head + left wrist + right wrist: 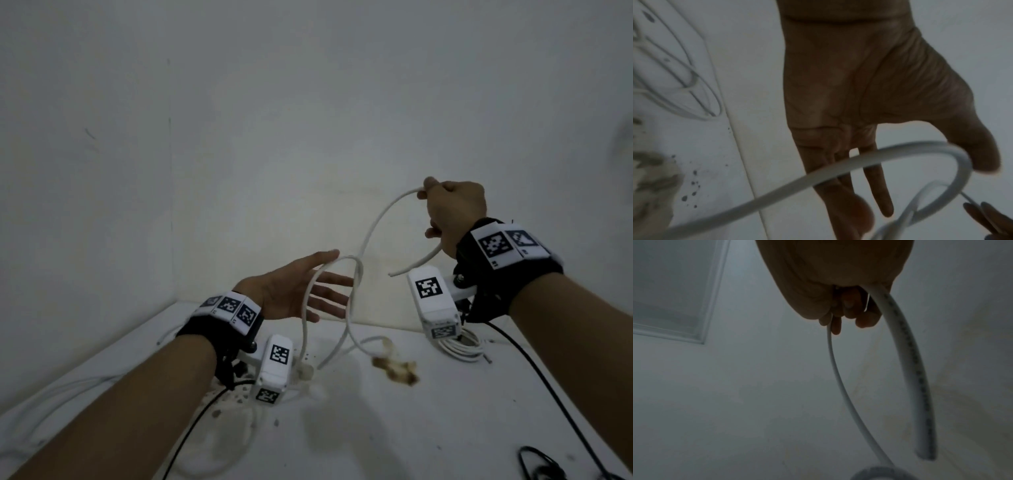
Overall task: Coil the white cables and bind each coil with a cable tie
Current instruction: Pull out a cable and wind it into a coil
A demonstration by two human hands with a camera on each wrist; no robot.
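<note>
Now 1 end of the white cable (368, 226) is held up in the curled right hand (452, 210). Its loop hangs by the flat, spread left hand (294, 291), above the table (445, 411). Even loops should be made.

1. The head view looks forward and down from above both wrists, toward the far wall (308, 102).
2. The left wrist view looks close along the palm of the left hand (849, 81).
3. The right wrist view looks upward past the right hand (834, 272).
4. All three views share the white cable (373, 222).
</note>
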